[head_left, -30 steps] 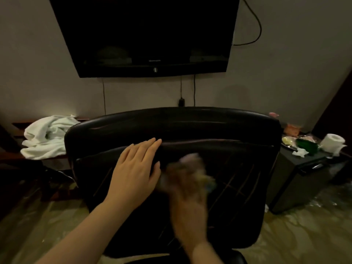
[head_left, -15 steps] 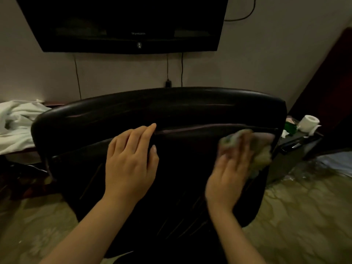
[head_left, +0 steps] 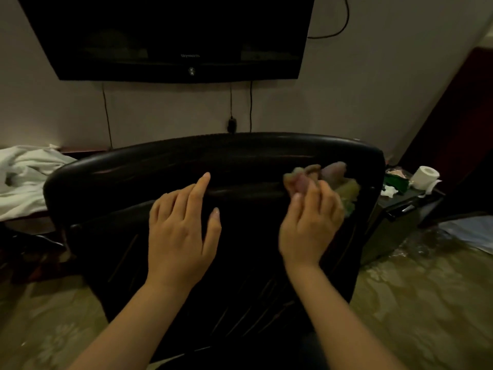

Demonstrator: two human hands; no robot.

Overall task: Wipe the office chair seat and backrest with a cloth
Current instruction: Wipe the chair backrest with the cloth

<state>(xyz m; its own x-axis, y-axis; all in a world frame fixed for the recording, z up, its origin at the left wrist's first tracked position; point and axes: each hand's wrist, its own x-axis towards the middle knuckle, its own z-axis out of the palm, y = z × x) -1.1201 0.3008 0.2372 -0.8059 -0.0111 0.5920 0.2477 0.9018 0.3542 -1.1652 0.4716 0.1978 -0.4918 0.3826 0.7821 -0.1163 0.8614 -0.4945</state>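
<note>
A: Dim room noted: pale wall, large black wall-mounted television point(head_left: 170, 36), patterned tan floor point(head_left: 426, 303), heap of white bedding point(head_left: 24, 177) at left, white toilet-paper roll point(head_left: 426, 174) on a dark side cabinet point(head_left: 405, 206) at right.

B: Largest task item?

A: Black padded leatherette office-chair backrest point(head_left: 226, 161), seen from behind. Judged heavy and stable but liable to swivel; surface smooth, likely slippery when damp. Best steadied near its top edge. The seat is hidden.

B: And the cloth?

A: Small crumpled multicoloured cloth point(head_left: 330, 180), soft, light, easily bunched. It is pressed on the backrest's upper right.

B: Hands?

A: Left hand point(head_left: 181, 231) is laid flat, fingers spread, gripping nothing. Right hand point(head_left: 310, 222) is curled closed around the cloth.

B: Changes from half a second ago?

A: The cloth has been carried higher, toward the top seam; the right fingers are bunched more tightly. The left hand is unmoved. Framing has been tilted upward.
</note>
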